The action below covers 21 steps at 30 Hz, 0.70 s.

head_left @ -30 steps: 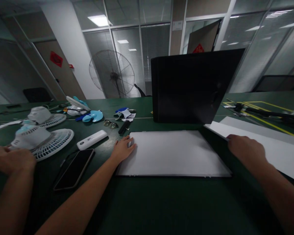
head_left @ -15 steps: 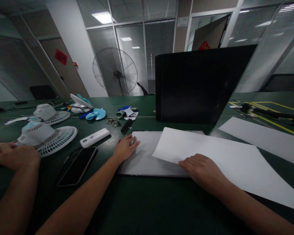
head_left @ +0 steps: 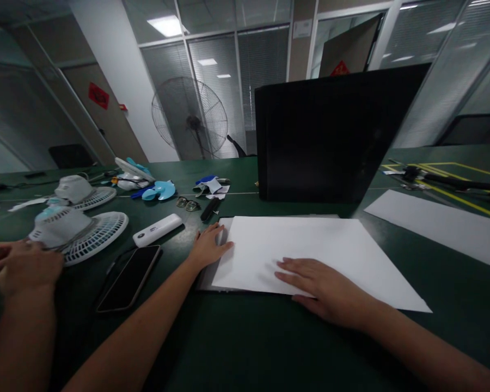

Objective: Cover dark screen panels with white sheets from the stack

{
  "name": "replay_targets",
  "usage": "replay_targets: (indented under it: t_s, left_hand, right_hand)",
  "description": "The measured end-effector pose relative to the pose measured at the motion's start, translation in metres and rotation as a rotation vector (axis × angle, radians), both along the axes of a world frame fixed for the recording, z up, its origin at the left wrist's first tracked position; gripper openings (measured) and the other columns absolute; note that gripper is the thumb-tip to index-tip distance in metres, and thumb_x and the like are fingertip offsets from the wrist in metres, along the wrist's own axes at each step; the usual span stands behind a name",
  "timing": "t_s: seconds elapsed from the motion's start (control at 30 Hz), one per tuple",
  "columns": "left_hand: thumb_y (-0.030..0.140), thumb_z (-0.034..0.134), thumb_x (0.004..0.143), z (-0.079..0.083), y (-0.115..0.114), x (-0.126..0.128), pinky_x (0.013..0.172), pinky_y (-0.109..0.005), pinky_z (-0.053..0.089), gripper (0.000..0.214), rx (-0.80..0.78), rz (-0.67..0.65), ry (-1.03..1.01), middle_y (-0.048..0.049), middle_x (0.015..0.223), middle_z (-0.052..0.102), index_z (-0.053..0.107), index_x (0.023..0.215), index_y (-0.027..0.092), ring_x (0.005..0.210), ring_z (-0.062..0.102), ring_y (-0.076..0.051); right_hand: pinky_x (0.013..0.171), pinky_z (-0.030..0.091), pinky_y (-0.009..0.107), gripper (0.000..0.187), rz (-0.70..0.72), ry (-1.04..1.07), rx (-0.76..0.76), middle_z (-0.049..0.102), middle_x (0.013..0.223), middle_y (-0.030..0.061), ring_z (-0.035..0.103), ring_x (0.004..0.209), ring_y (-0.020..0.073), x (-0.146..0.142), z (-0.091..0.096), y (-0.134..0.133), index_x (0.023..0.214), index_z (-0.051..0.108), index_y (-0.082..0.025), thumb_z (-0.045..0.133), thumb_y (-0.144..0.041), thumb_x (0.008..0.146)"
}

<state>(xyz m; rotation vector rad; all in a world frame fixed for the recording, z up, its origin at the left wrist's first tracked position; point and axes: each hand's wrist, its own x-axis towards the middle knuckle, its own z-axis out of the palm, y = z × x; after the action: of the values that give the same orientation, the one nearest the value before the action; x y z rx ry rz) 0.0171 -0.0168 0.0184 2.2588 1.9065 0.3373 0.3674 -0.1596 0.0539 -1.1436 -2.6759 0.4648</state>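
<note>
A white sheet (head_left: pixel 286 239) lies over a flat greyish panel (head_left: pixel 209 279) with a thin dark edge. Only the panel's left end and narrow strips along its borders show. The sheet's right part reaches past the panel, over the table. My left hand (head_left: pixel 208 246) rests on the panel's left end, fingers apart, its thumb by the sheet's edge. Over the sheet's near edge lies my right hand (head_left: pixel 320 286), its fingers stretched out and holding nothing. Whether its palm presses on the sheet, I cannot tell.
A large black panel (head_left: pixel 330 136) stands upright behind the sheet. Another white sheet (head_left: pixel 433 226) lies right. On the left are a phone (head_left: pixel 130 279), a white power bank (head_left: pixel 157 230), glasses (head_left: pixel 188 203) and white fan parts (head_left: pixel 96 237), where another person's hands (head_left: pixel 24 267) work.
The sheet has moved left and come down flat over the panel. My right hand has let go of its edge and spread its fingers. My left hand has stayed put.
</note>
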Motion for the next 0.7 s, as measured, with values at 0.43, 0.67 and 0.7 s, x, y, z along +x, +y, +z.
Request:
replay_targets:
  t_s: [0.43,0.67,0.7]
  left_hand:
    - [0.02,0.046,0.097,-0.005,0.005,-0.005,0.126,-0.064,0.023,0.054,0.03,-0.051,0.066,-0.0105,0.166,0.04,0.06,0.149,0.027,0.155,0.035,-0.034]
    - [0.043,0.055,0.103,-0.002,0.006,-0.001,0.126,-0.054,0.024,0.043,0.038,-0.024,0.079,-0.0127,0.164,0.043,0.064,0.14,0.023,0.154,0.039,-0.029]
    - [0.044,0.056,0.103,-0.002,0.006,-0.001,0.126,-0.053,0.025,0.044,0.041,-0.025,0.078,-0.013,0.164,0.043,0.065,0.14,0.022,0.153,0.039,-0.029]
  right_hand:
    - [0.104,0.05,0.057,0.067,-0.832,-0.313,0.123,0.057,0.148,0.0169,0.062,0.124,0.0359,0.135,-0.047,0.06,0.14,0.066,-0.018,0.034,-0.062,0.102]
    - [0.1,0.048,0.048,0.054,-0.956,-0.225,0.19,0.062,0.138,0.0178,0.062,0.116,0.0328,0.18,-0.023,0.063,0.138,0.067,-0.016,0.034,-0.046,0.106]
    - [0.106,0.044,0.049,0.054,-0.99,-0.221,0.215,0.056,0.147,0.0186,0.057,0.126,0.0343,0.195,-0.022,0.062,0.142,0.063,-0.015,0.032,-0.04,0.107]
